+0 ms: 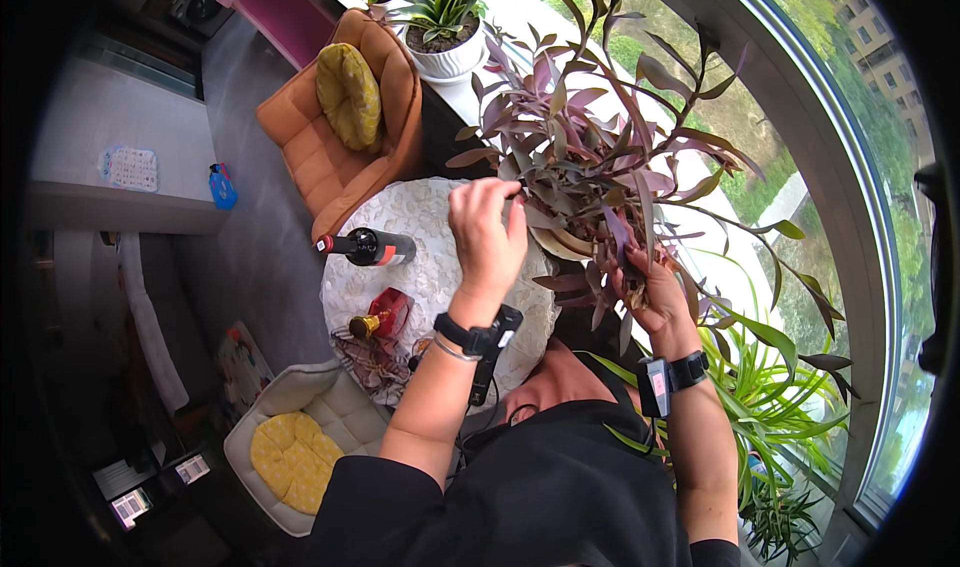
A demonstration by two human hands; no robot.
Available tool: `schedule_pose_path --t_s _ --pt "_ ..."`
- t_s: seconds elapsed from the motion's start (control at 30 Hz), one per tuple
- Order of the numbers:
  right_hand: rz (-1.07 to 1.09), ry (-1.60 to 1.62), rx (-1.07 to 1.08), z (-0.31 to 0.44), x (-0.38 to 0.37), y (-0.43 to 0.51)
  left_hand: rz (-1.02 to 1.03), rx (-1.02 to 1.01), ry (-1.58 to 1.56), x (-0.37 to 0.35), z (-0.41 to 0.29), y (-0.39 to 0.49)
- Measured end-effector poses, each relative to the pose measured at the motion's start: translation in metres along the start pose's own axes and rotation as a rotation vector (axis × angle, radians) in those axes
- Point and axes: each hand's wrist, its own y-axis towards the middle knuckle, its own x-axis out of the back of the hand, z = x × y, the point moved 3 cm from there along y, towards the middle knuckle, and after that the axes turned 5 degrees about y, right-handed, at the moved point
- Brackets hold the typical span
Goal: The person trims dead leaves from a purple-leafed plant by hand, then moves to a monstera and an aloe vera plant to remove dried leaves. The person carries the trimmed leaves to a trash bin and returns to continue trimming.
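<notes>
A purple-leaved tradescantia (559,136) with long trailing stems grows from a pale pot (559,243) on the windowsill. On its right side, my right hand (660,297) is closed around a bunch of stems and dry brownish leaves. My left hand (487,226) is raised at the plant's left edge, thumb and forefinger close together by the leaves. Whether a leaf is pinched between those fingertips is unclear. Both wrists wear black strapped devices. Foliage hides much of the pot.
A round table (442,199) with a patterned white cloth bears a dark wine bottle (379,247) and a red bottle (391,312) with a gold cap. Nearby are an orange armchair (300,128), a pale chair (360,409), a potted snake plant (446,49), a spider plant (772,394) and the window.
</notes>
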Motion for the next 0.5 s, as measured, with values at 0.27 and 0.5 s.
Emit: schedule_pose_path --t_s 0.27,0.5 --pt "-0.007 -0.156 0.037 0.01 -0.005 -0.014 0.037 0.117 0.092 0.013 0.019 0.041" --pt "0.047 -0.273 0.062 0.008 -0.015 -0.017 0.604 0.101 -0.211 -0.008 0.041 0.015"
